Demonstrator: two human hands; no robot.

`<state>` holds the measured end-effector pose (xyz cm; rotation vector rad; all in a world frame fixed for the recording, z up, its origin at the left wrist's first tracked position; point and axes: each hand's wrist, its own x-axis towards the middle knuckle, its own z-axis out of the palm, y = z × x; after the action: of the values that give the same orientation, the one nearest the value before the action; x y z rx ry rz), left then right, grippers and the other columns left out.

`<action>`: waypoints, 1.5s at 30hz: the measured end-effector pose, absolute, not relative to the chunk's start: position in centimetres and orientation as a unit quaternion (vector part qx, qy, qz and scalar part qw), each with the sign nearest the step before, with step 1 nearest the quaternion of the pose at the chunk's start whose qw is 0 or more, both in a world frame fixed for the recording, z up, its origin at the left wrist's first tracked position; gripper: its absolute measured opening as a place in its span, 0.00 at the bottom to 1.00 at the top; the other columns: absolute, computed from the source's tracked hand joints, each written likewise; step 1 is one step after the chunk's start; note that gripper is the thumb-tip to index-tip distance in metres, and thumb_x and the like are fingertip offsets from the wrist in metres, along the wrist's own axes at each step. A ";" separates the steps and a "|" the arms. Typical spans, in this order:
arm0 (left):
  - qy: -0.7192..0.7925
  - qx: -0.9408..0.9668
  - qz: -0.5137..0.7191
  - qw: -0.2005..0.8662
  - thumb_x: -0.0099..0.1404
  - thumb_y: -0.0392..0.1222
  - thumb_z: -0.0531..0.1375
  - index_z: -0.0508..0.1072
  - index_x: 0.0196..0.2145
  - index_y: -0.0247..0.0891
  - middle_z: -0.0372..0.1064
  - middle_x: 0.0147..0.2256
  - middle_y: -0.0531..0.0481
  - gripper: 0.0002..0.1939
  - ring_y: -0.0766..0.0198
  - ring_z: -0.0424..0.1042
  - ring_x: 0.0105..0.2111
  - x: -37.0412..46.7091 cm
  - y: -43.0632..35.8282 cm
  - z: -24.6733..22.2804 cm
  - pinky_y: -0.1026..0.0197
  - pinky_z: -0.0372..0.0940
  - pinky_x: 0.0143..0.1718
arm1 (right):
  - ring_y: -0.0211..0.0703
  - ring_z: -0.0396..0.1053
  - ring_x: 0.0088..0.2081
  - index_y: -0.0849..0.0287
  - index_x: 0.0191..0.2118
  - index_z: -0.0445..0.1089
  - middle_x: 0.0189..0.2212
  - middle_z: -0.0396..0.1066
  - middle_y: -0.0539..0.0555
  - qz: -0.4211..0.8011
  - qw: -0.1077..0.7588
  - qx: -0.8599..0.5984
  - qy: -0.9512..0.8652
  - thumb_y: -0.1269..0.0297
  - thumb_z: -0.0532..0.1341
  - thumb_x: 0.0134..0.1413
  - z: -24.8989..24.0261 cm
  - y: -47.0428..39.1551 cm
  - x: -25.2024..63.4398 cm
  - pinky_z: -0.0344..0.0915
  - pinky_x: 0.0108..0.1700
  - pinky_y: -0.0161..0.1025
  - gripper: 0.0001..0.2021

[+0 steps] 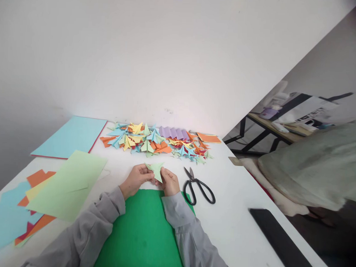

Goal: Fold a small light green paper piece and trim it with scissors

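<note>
- Left hand (138,180), centre of the frame: fingers pinching one side of the pale green folded paper (156,171).
- Right hand (170,181): gripping its other side.
- Folded paper: above the green sheet's (142,229) top edge.
- Black-handled scissors (197,185): right of centre, blades parted.

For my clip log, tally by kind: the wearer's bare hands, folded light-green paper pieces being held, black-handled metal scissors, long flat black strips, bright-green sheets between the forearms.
Bare hands, left hand and right hand: 2
Folded light-green paper: 1
Black-handled metal scissors: 1
Long flat black strip: 1
Bright-green sheet: 1
Total: 6
</note>
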<state>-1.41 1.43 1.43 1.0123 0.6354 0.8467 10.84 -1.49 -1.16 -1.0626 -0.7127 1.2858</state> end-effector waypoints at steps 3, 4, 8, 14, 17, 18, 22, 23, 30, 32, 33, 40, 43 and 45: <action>0.279 0.446 0.390 0.755 0.45 0.36 0.63 0.66 0.24 0.31 0.66 0.19 0.52 0.09 0.65 0.68 0.21 -1.5 1.4 1.7 0.57 0.63 0.30 | 0.34 0.58 0.15 0.59 0.18 0.65 0.12 0.63 0.47 0.578 0.612 -0.445 -0.306 0.51 0.62 0.37 -1.0 -1.6 10.8 0.56 0.17 0.33 0.16; 0.279 0.440 0.391 0.758 0.45 0.36 0.63 0.66 0.24 0.31 0.66 0.18 0.52 0.09 0.65 0.68 0.21 -1.5 1.4 1.7 0.57 0.63 0.29 | 0.34 0.58 0.15 0.59 0.18 0.65 0.12 0.63 0.47 0.580 0.611 -0.445 -0.305 0.51 0.62 0.37 -0.9 -1.6 10.8 0.56 0.17 0.33 0.15; 0.279 0.434 0.387 0.764 0.44 0.36 0.64 0.66 0.24 0.31 0.65 0.18 0.52 0.10 0.65 0.68 0.20 -1.4 1.4 1.7 0.57 0.63 0.29 | 0.35 0.60 0.16 0.60 0.17 0.64 0.13 0.64 0.47 0.585 0.606 -0.451 -0.294 0.53 0.64 0.34 -0.5 -1.7 10.8 0.57 0.17 0.33 0.15; 0.300 0.460 0.391 0.739 0.44 0.36 0.63 0.66 0.24 0.31 0.65 0.19 0.52 0.10 0.65 0.67 0.20 -1.4 1.6 1.1 0.59 0.62 0.27 | 0.33 0.60 0.16 0.60 0.18 0.65 0.13 0.64 0.47 0.615 0.606 -0.432 -0.260 0.54 0.66 0.31 -0.4 -1.7 10.7 0.59 0.16 0.31 0.15; 0.307 0.472 0.393 0.727 0.45 0.36 0.63 0.66 0.24 0.31 0.65 0.19 0.52 0.09 0.66 0.67 0.20 -1.4 1.7 0.8 0.59 0.62 0.28 | 0.33 0.61 0.16 0.60 0.18 0.65 0.13 0.64 0.47 0.625 0.604 -0.424 -0.253 0.55 0.66 0.31 -0.4 -1.6 10.8 0.59 0.16 0.31 0.14; 0.310 0.475 0.396 0.722 0.44 0.36 0.63 0.66 0.24 0.31 0.65 0.19 0.52 0.09 0.66 0.67 0.20 -1.4 1.8 0.7 0.60 0.62 0.28 | 0.33 0.61 0.16 0.60 0.17 0.64 0.13 0.64 0.47 0.626 0.604 -0.425 -0.252 0.55 0.66 0.31 -0.4 -1.6 10.8 0.59 0.16 0.31 0.14; 0.326 0.490 0.409 0.697 0.44 0.36 0.63 0.67 0.24 0.32 0.65 0.18 0.53 0.09 0.68 0.66 0.20 -1.5 1.9 0.4 0.62 0.61 0.27 | 0.33 0.62 0.16 0.60 0.17 0.63 0.13 0.65 0.47 0.623 0.601 -0.430 -0.256 0.56 0.67 0.30 -0.6 -1.6 10.9 0.60 0.17 0.30 0.15; 0.328 0.495 0.410 0.693 0.44 0.35 0.63 0.68 0.24 0.32 0.65 0.18 0.53 0.08 0.68 0.66 0.20 -1.5 2.0 0.4 0.63 0.60 0.27 | 0.33 0.62 0.15 0.61 0.16 0.63 0.13 0.65 0.47 0.623 0.597 -0.431 -0.262 0.56 0.67 0.30 -0.7 -1.6 10.9 0.60 0.17 0.30 0.15; 0.340 0.514 0.424 0.664 0.44 0.32 0.61 0.68 0.22 0.32 0.65 0.16 0.54 0.05 0.70 0.64 0.19 -1.5 2.0 0.4 0.66 0.58 0.24 | 0.31 0.61 0.12 0.61 0.18 0.62 0.11 0.66 0.47 0.572 0.592 -0.470 -0.318 0.59 0.68 0.29 -1.8 -1.3 10.9 0.57 0.15 0.28 0.15; 0.338 0.504 0.424 0.672 0.44 0.32 0.62 0.68 0.22 0.32 0.65 0.16 0.53 0.06 0.70 0.64 0.19 -1.5 2.0 0.4 0.65 0.59 0.24 | 0.31 0.61 0.12 0.61 0.18 0.61 0.10 0.66 0.47 0.560 0.592 -0.481 -0.323 0.59 0.68 0.29 -2.0 -1.3 11.0 0.55 0.14 0.27 0.15; 0.330 0.494 0.420 0.686 0.44 0.33 0.62 0.68 0.23 0.32 0.66 0.17 0.53 0.06 0.69 0.65 0.19 -1.5 2.0 0.5 0.64 0.60 0.25 | 0.31 0.61 0.12 0.61 0.18 0.61 0.10 0.66 0.47 0.556 0.594 -0.483 -0.324 0.59 0.68 0.29 -2.1 -1.3 11.0 0.54 0.13 0.27 0.15; 0.298 0.454 0.393 0.742 0.43 0.41 0.64 0.69 0.23 0.30 0.66 0.19 0.50 0.11 0.68 0.65 0.20 -1.4 1.7 0.8 0.61 0.62 0.25 | 0.31 0.60 0.11 0.61 0.18 0.62 0.09 0.65 0.46 0.549 0.582 -0.496 -0.336 0.60 0.69 0.26 -2.2 -1.4 11.0 0.50 0.12 0.25 0.15; 0.306 0.436 0.412 0.739 0.44 0.40 0.64 0.67 0.20 0.30 0.64 0.17 0.52 0.11 0.68 0.64 0.20 -1.3 1.7 0.9 0.62 0.61 0.24 | 0.31 0.62 0.12 0.62 0.20 0.65 0.11 0.68 0.47 0.566 0.585 -0.475 -0.334 0.60 0.68 0.28 -1.7 -1.5 10.9 0.55 0.14 0.26 0.14; 0.315 0.404 0.433 0.742 0.43 0.39 0.65 0.67 0.21 0.30 0.64 0.18 0.52 0.11 0.69 0.64 0.20 -1.3 1.8 0.9 0.63 0.61 0.24 | 0.32 0.63 0.13 0.63 0.19 0.67 0.13 0.69 0.48 0.597 0.587 -0.445 -0.318 0.58 0.67 0.30 -1.4 -1.5 10.9 0.59 0.16 0.28 0.13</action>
<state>-1.27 1.85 0.94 0.8856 0.6903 0.9502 10.92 -1.51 -1.37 -1.0374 -0.7421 1.3918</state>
